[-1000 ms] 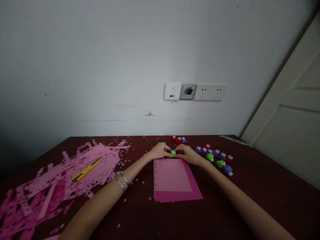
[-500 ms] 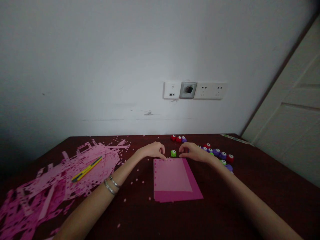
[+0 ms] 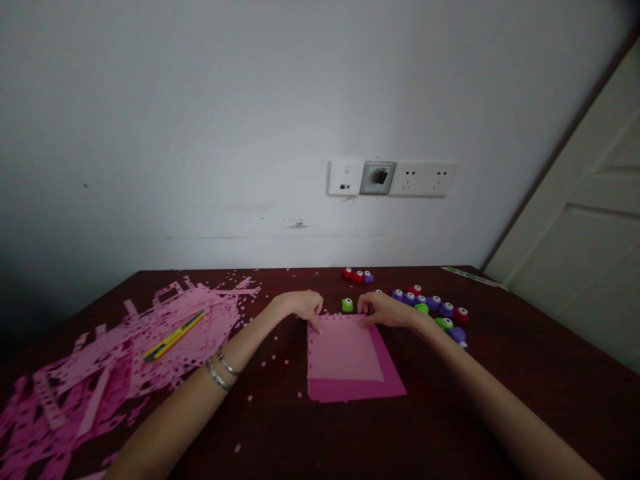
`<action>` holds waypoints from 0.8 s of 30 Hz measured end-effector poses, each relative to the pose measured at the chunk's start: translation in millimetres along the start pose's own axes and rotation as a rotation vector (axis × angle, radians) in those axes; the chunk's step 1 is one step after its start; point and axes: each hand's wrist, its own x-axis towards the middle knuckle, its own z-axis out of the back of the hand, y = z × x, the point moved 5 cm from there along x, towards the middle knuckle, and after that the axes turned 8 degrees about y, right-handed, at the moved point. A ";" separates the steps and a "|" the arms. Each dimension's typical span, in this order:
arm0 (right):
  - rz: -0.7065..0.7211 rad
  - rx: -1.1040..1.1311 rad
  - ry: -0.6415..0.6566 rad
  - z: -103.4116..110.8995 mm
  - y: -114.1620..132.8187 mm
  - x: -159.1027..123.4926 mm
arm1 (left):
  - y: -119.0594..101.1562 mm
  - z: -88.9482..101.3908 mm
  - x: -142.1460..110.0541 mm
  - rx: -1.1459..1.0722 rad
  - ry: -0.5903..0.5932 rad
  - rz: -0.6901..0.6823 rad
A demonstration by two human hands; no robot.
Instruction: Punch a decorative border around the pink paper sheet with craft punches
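A light pink sheet of paper [image 3: 345,353] lies over a darker pink sheet [image 3: 357,391], which shows along the right and bottom. Small punched holes run along the light sheet's top and left edges. My left hand [image 3: 306,307] is closed at the top left corner, thumb on the paper and fingers curled behind it. At the top right corner, my right hand [image 3: 383,310] pinches the same sheet, its fingertips partly hidden. Between the hands, just beyond the top edge, stands a green craft punch [image 3: 347,305].
Pink paper scraps [image 3: 115,353] spread over the left of the dark table [image 3: 280,433], with a yellow utility knife [image 3: 174,336] on them. Several craft punches [image 3: 435,305] sit beyond my right forearm, three more [image 3: 357,277] near the wall. Tiny cut-outs lie scattered about.
My left hand has shifted left to the sheet's top left corner. My right hand has come down onto the top right corner, where it was above the paper before.
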 end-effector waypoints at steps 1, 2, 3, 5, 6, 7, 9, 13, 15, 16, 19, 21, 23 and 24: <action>-0.003 0.006 0.000 0.2 0.9 -0.4 | 0.2 0.3 -0.1 -0.008 -0.002 -0.007; -0.008 0.015 0.002 0.2 1.7 -0.7 | 0.2 0.8 -0.5 -0.019 -0.004 -0.012; -0.014 0.024 0.005 0.1 2.5 -1.0 | -0.1 1.5 -1.3 -0.032 -0.008 -0.016; -0.025 0.039 0.008 0.1 3.8 -1.6 | -1.7 3.9 -3.5 -0.061 -0.028 -0.027; -0.026 0.042 0.007 0.2 4.5 -1.8 | -2.9 5.3 -4.8 -0.073 -0.040 -0.037; -0.024 0.041 0.005 0.4 5.0 -1.9 | -4.3 6.7 -6.1 -0.083 -0.052 -0.053; -0.014 0.030 -0.002 1.0 5.3 -2.0 | -6.8 9.2 -8.3 -0.094 -0.068 -0.086; 0.016 -0.004 -0.016 2.2 4.2 -1.5 | -6.4 11.1 -9.0 -0.091 -0.061 -0.137; 0.038 -0.010 -0.016 2.3 4.4 -1.1 | -3.5 10.5 -7.4 -0.082 -0.051 -0.146; 0.046 -0.011 -0.017 2.4 4.8 -1.0 | -1.6 10.1 -6.2 -0.081 -0.048 -0.145; 0.035 -0.015 -0.027 3.1 5.8 -1.0 | 4.2 8.3 -2.4 -0.087 -0.041 -0.136; 0.014 -0.019 -0.035 3.5 6.0 -0.9 | 6.6 7.1 -0.5 -0.090 -0.037 -0.135; -0.004 -0.021 -0.048 3.6 5.2 -0.5 | 8.2 6.0 0.5 -0.090 -0.031 -0.131; -0.010 -0.021 -0.059 3.8 4.4 -0.1 | 8.9 5.5 0.7 -0.092 -0.027 -0.128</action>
